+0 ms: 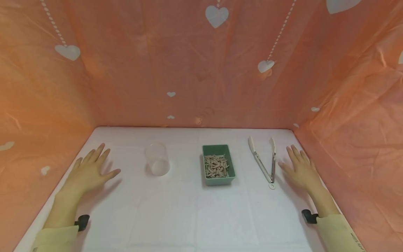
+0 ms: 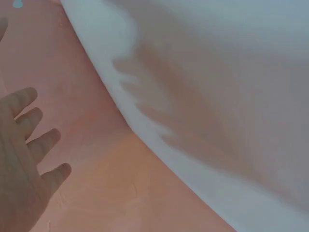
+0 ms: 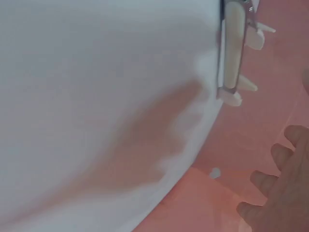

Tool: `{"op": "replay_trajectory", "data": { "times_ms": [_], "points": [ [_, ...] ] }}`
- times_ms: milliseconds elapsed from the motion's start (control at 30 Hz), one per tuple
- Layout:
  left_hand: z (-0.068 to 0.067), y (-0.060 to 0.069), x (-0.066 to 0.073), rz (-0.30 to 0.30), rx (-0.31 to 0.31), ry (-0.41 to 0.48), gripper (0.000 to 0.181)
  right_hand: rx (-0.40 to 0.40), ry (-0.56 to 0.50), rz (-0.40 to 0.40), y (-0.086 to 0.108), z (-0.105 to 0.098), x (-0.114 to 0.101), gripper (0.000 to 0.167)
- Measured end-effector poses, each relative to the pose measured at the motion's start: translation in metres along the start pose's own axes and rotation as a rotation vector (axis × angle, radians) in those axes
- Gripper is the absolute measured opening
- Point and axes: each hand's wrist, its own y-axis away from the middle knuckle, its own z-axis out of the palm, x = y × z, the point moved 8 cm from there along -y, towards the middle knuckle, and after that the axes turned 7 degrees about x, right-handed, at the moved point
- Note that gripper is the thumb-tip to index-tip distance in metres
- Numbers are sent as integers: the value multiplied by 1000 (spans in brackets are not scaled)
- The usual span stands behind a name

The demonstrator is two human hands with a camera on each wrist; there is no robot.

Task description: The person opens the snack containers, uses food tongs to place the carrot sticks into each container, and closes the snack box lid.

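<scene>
My left hand is held over the left side of the table, fingers spread and holding nothing. Nearest to it stands an upright clear plastic cup, apart from the fingers. A green rectangular tray sits mid-table with many small brownish stick-like pieces inside. To its right lie metal tongs with pale tips, their arms spread apart in a V. Just right of the tongs, my right hand hovers with straight, spread fingers and holds nothing. In the wrist views, both the left hand and right hand cast shadows on the table.
A white cloth covers the table. Orange-pink sheeting with pale hearts rises behind the table and along both sides, close to each hand. A dark wrist device is on the left wrist and another on the right.
</scene>
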Motion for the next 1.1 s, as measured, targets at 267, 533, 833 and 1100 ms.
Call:
{"op": "replay_trajectory", "data": {
  "times_ms": [267, 533, 833, 1100],
  "points": [
    [-13, -7, 16, 67, 189, 31, 84, 108, -24, -69, -8, -17, -31, 78],
    [-29, -12, 37, 85, 309, 103, 70, 216, -103, -141, -15, -32, -83, 76],
    [-45, -19, 64, 135, 503, 167, 57, 299, -208, -262, -17, -25, -151, 72],
    [-48, -28, 89, 178, 578, 231, 50, 276, -310, -341, -13, -8, -208, 75]
  ]
}}
